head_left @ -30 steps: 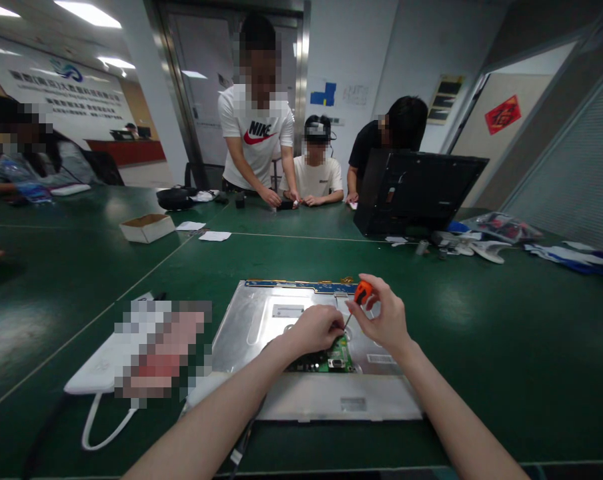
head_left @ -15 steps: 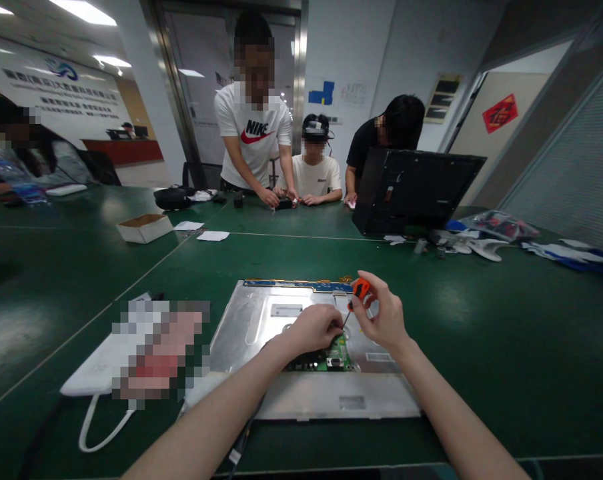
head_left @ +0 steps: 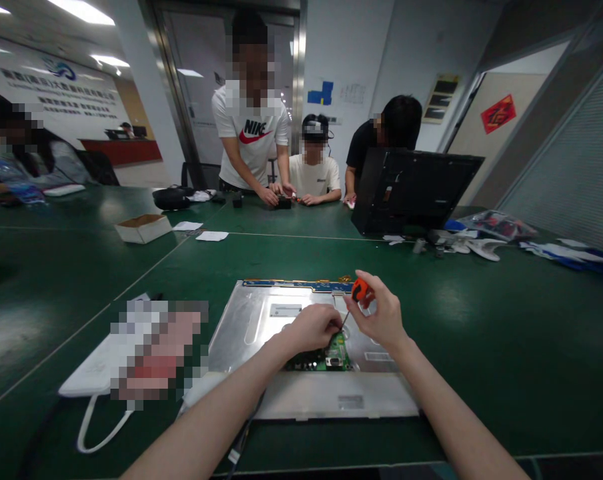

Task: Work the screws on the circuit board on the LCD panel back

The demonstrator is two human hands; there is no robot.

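My right hand (head_left: 380, 311) grips an orange and black screwdriver (head_left: 360, 289) by its handle, the shaft slanting down to the left. Its tip meets the upper edge of a green circuit board (head_left: 337, 353), close to my left fingertips. My left hand (head_left: 315, 327) rests over the board with fingers curled together at the shaft's lower end; whatever they pinch is hidden. Beneath both lies a silver metal display panel (head_left: 231, 327) with a blue circuit strip (head_left: 281, 285) along its far edge. My left forearm hides part of the panel and board.
Left of the panel lie a white device (head_left: 94, 367) and a blurred reddish object (head_left: 164, 353), with a white cable (head_left: 89, 440). Farther back are an open box (head_left: 144, 228), a black monitor housing (head_left: 416, 190) and several people across the green table (head_left: 481, 327).
The screwdriver handle has turned within my right fingers, showing a different side. My left hand stays in place. The view has shifted very slightly.
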